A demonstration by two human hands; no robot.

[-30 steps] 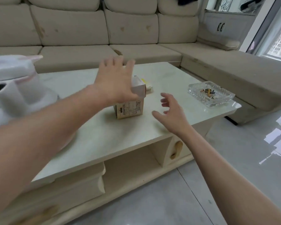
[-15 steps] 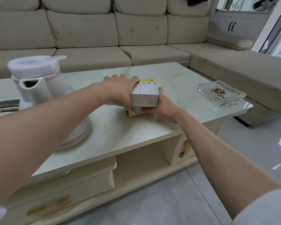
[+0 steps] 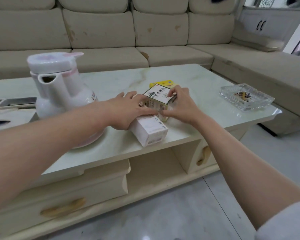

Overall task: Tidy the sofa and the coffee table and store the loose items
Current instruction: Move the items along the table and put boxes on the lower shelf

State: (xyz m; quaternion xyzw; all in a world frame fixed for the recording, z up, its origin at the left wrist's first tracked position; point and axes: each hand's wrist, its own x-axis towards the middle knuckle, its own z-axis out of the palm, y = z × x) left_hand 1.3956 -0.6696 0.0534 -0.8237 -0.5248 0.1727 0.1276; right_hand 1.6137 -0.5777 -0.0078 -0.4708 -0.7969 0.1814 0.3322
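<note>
A white and pink box [image 3: 150,129] lies on its side near the front edge of the marble coffee table [image 3: 189,78]. My left hand [image 3: 128,110] rests on its far end and grips it. Just behind it stands a beige box with green print [image 3: 157,99], tilted, with my right hand [image 3: 179,104] closed on its right side and top corner. A yellow box [image 3: 163,83] lies flat behind both. The beige sofa [image 3: 102,32] runs along the back and down the right.
A large white and pink kettle [image 3: 59,89] stands on the table at the left, close to my left forearm. A glass ashtray [image 3: 244,97] with butts sits at the table's right end. Drawers and an open shelf [image 3: 154,170] lie under the tabletop.
The white and pink box, held up in my left hand half a second ago, now lies on the table. My right hand has shifted onto the beige box.
</note>
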